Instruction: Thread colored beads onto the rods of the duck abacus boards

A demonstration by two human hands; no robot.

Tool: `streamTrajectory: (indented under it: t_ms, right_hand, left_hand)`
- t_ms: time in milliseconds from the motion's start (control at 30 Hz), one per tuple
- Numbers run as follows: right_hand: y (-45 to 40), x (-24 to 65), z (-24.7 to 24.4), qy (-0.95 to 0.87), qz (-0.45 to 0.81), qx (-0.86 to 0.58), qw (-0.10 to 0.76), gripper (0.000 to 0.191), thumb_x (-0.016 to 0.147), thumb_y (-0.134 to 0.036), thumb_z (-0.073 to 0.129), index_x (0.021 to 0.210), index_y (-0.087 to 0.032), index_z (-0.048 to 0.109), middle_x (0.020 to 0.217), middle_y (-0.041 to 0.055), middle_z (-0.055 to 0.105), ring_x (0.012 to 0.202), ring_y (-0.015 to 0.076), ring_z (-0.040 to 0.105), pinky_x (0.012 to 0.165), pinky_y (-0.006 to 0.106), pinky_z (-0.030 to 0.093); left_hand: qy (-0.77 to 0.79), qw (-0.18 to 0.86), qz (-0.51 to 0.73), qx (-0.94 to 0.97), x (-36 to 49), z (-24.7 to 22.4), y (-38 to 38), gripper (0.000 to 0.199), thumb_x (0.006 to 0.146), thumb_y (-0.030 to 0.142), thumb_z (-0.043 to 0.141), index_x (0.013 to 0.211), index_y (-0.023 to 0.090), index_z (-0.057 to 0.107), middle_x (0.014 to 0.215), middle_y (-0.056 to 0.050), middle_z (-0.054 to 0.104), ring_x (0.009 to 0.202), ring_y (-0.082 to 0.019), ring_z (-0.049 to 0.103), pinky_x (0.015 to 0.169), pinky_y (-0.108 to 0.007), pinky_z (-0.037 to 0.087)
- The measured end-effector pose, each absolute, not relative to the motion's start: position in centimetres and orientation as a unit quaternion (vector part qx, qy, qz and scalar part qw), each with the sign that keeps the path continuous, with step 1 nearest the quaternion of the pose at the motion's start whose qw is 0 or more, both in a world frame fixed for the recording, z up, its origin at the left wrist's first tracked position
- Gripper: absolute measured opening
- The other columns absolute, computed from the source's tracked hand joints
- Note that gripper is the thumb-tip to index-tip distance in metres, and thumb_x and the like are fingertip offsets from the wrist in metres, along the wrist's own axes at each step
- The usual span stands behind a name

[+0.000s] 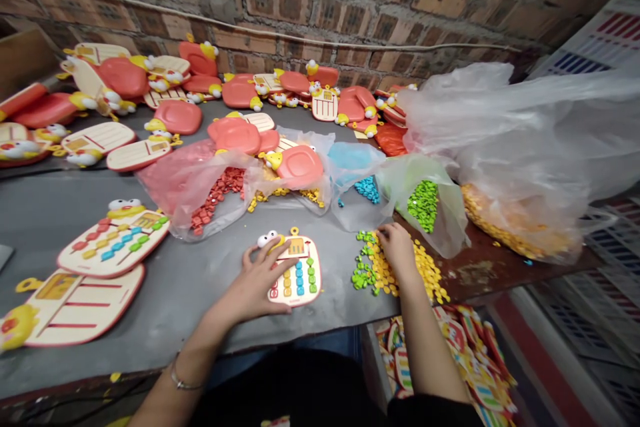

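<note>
My left hand (260, 280) grips the left edge of a small duck-topped toy abacus board (300, 277), which lies flat on the grey tabletop (170, 300). Rows of yellow, white, blue and green beads fill the board's lower part. My right hand (397, 251) rests with its fingertips bunched on a loose pile of yellow and green beads (385, 270), to the right of the board. Whether those fingers pinch a bead is hidden.
Two finished abacus boards (114, 240) lie at the left. Coral and cream toy parts (240, 137) are heaped along the brick wall. Plastic bags hold red, blue, green and orange beads (510, 230). Printed cards (450, 353) lie below the table's front edge, and crates stand at the right.
</note>
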State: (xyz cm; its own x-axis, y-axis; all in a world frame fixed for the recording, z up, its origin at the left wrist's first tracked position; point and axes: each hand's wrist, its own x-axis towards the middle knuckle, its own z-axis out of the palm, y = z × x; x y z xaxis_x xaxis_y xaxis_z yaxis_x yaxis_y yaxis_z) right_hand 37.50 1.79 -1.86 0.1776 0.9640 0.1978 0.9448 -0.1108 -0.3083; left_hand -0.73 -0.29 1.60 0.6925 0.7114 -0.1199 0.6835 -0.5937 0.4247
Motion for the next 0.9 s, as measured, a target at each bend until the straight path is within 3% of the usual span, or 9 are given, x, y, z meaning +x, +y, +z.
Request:
streamTrajectory:
  t_ms: [167, 267, 367, 433, 567, 733, 900]
  right_hand:
    - [1.3, 37.1, -1.3, -0.649, 0.049, -0.724, 0.226, 0.012, 0.079, -0.020, 0.051, 0.071, -0.018, 0.060, 0.077, 0.0071, 0.062, 0.075, 0.0227, 0.057, 0.072, 0.033, 0.043]
    - [0.3, 35.8, -0.4, -0.644, 0.082, -0.693, 0.315, 0.012, 0.082, -0.025, 0.053, 0.075, -0.018, 0.060, 0.077, 0.0063, 0.062, 0.071, 0.0212, 0.057, 0.068, 0.032, 0.045]
    - [-0.5, 33.1, 0.3, -0.646, 0.158, -0.632, 0.397, 0.011, 0.085, -0.027, 0.056, 0.081, -0.019, 0.062, 0.084, 0.0072, 0.066, 0.077, 0.0216, 0.061, 0.071, 0.032, 0.049]
    - [-0.7, 31.0, 0.6, -0.666, 0.212, -0.587, 0.409, 0.009, 0.086, -0.023, 0.056, 0.083, -0.020, 0.064, 0.089, 0.0073, 0.068, 0.084, 0.0219, 0.064, 0.074, 0.033, 0.052]
    - [-0.5, 27.8, 0.2, -0.726, 0.247, -0.515, 0.382, 0.010, 0.086, -0.016, 0.056, 0.083, -0.021, 0.065, 0.091, 0.0064, 0.069, 0.089, 0.0210, 0.065, 0.080, 0.034, 0.053]
    - [-0.3, 27.1, -1.2, -0.794, 0.182, -0.488, 0.314, 0.018, 0.091, -0.012, 0.049, 0.088, -0.020, 0.065, 0.095, 0.0075, 0.068, 0.089, 0.0197, 0.065, 0.079, 0.033, 0.053]
    - [-0.3, 27.8, -1.2, -0.831, 0.101, -0.496, 0.232, 0.020, 0.093, -0.013, 0.050, 0.083, -0.019, 0.067, 0.093, 0.0089, 0.069, 0.089, 0.0239, 0.058, 0.079, 0.038, 0.051]
  left_hand:
    - [0.388, 0.221, 0.041, 0.894, -0.8, 1.3, -0.3, 0.089, 0.064, 0.061, 0.079, 0.141, 0.032, 0.045, 0.157, -0.012, 0.027, 0.143, -0.039, 0.015, 0.108, -0.061, 0.014]
    - [0.387, 0.223, 0.044, 0.893, -0.8, 1.3, -0.3, 0.089, 0.063, 0.061, 0.079, 0.140, 0.032, 0.046, 0.156, -0.012, 0.028, 0.143, -0.040, 0.016, 0.108, -0.060, 0.015]
    - [0.389, 0.227, 0.035, 0.892, -0.7, 1.5, -0.3, 0.088, 0.063, 0.062, 0.079, 0.139, 0.031, 0.047, 0.157, -0.012, 0.027, 0.143, -0.040, 0.017, 0.108, -0.060, 0.015]
    - [0.391, 0.226, 0.030, 0.892, -0.7, 1.6, -0.3, 0.088, 0.063, 0.062, 0.079, 0.140, 0.032, 0.046, 0.157, -0.012, 0.026, 0.143, -0.039, 0.016, 0.108, -0.061, 0.014]
    - [0.391, 0.225, 0.034, 0.892, -0.8, 1.5, -0.3, 0.089, 0.064, 0.064, 0.078, 0.140, 0.032, 0.046, 0.157, -0.012, 0.026, 0.143, -0.039, 0.015, 0.108, -0.060, 0.014]
    - [0.381, 0.221, 0.047, 0.896, -0.9, 1.2, -0.4, 0.090, 0.065, 0.065, 0.076, 0.142, 0.032, 0.044, 0.158, -0.012, 0.025, 0.143, -0.038, 0.015, 0.108, -0.060, 0.013]
    - [0.384, 0.226, 0.048, 0.894, -0.8, 1.3, -0.4, 0.090, 0.065, 0.064, 0.077, 0.142, 0.033, 0.042, 0.158, -0.011, 0.025, 0.144, -0.038, 0.014, 0.107, -0.061, 0.013]
